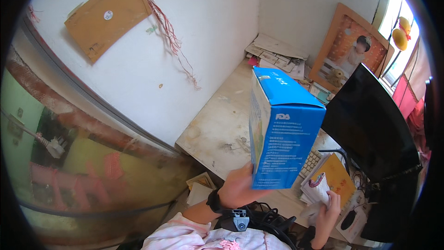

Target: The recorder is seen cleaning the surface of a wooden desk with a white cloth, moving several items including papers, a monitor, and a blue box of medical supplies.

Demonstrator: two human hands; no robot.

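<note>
My left hand (236, 184), with a black strap on its wrist, holds a blue cardboard box (288, 146) up over the desk (215, 139). Small print covers the box's near side, and a picture shows on its pale left side. The box hides part of my fingers. At the lower right, my right hand (329, 210) grips a white cloth (322, 189) with a patterned edge. The cloth is in front of a stack of papers and a yellow-orange folder (335, 173).
A black monitor (371, 121) stands at the right, near a keyboard (311, 162). A black computer mouse (348, 219) lies on a white box. Papers (274, 57) and a framed picture (317, 67) occupy the far corner. Black cables (267, 211) lie before my body.
</note>
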